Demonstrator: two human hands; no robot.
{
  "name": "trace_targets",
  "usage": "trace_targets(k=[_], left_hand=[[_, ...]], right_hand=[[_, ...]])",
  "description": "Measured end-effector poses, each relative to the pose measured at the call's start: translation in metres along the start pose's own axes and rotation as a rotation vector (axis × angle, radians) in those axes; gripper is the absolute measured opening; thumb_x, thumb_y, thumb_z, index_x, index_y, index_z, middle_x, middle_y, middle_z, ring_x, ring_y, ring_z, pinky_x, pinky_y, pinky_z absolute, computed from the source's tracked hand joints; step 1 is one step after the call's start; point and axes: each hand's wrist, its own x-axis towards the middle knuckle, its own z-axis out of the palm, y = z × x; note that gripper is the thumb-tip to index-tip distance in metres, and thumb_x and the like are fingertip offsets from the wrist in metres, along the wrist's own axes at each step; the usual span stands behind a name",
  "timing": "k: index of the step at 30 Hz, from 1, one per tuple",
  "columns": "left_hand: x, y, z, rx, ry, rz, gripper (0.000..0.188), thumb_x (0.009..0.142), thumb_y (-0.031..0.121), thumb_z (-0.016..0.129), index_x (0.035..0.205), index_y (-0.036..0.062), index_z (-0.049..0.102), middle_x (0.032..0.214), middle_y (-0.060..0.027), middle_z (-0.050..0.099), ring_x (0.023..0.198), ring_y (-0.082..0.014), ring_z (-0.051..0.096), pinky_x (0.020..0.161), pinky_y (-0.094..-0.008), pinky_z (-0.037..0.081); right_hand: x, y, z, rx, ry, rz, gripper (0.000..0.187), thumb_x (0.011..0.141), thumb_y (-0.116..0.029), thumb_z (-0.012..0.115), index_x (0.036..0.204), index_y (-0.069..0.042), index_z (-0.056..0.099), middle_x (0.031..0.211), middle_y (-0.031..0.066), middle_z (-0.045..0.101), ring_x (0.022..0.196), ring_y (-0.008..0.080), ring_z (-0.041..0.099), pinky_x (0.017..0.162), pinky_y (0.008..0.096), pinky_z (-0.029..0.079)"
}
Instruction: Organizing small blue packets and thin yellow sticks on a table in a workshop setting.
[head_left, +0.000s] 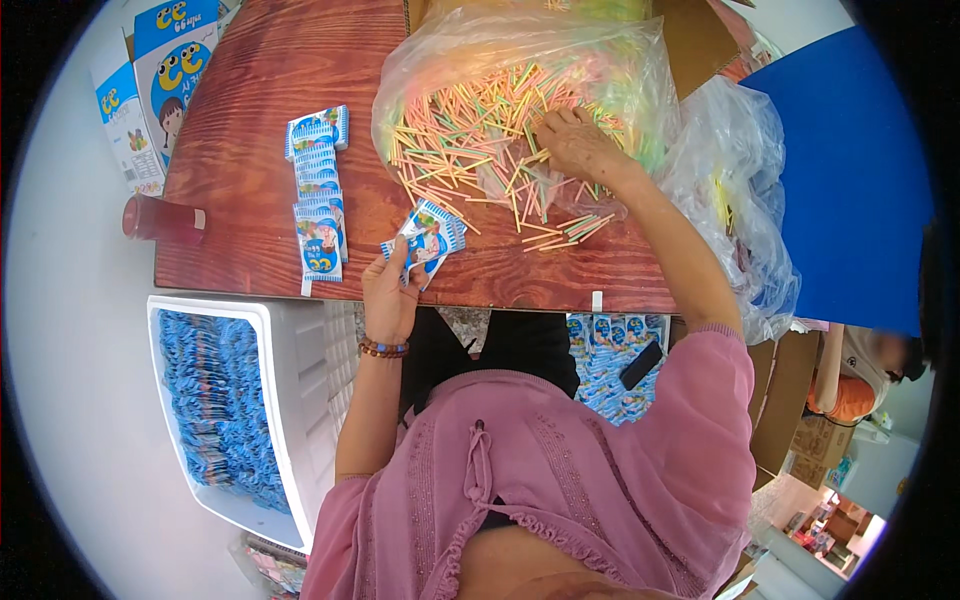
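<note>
My left hand (391,290) is closed on a small blue-and-white packet (436,229) at the table's near edge. At least one more packet shows beneath it. Loose, thin sticks (450,140) in pink, yellow, orange and green are heaped on a clear plastic bag (640,70). My right hand (578,143) reaches over this heap, its bent fingers apart and touching the sticks. No stick can be seen gripped in them. Left of the heap, a row of similar packets (318,180) lies overlapping on the reddish wooden table (250,80).
A white foam box (268,400) at the lower left holds many blue packets. More packets (600,375) and a dark phone (641,366) lie below the table edge. A pinkish-red jar (165,219), printed cartons (170,80) and a blue panel (840,180) surround the table. Another person (855,370) is at right.
</note>
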Motion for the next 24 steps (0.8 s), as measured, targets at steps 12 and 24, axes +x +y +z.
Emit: trace_targets(k=[12, 24], left_hand=[[-0.002, 0.003, 0.012, -0.014, 0.040, -0.017, 0.015, 0.093, 0.016, 0.059, 0.090, 0.0021, 0.064, 0.086, -0.0025, 0.065, 0.069, -0.0067, 0.055, 0.057, -0.0202, 0.042], [-0.003, 0.002, 0.008, -0.020, 0.046, -0.019, 0.013, 0.093, 0.015, 0.060, 0.092, 0.0033, 0.065, 0.088, -0.0021, 0.066, 0.073, -0.0066, 0.058, 0.059, -0.0202, 0.044]], right_hand=[[-0.007, 0.016, 0.042, 0.576, 0.306, 0.375, 0.022, 0.094, -0.010, 0.045, 0.112, 0.002, 0.045, 0.091, 0.0158, 0.054, 0.090, 0.0252, 0.056, 0.086, 0.0354, 0.043], [-0.007, -0.040, 0.016, 1.465, 0.807, 0.461, 0.039, 0.095, -0.009, 0.048, 0.132, -0.006, 0.037, 0.092, 0.0082, 0.065, 0.064, 0.0100, 0.055, 0.055, 0.0236, 0.046]])
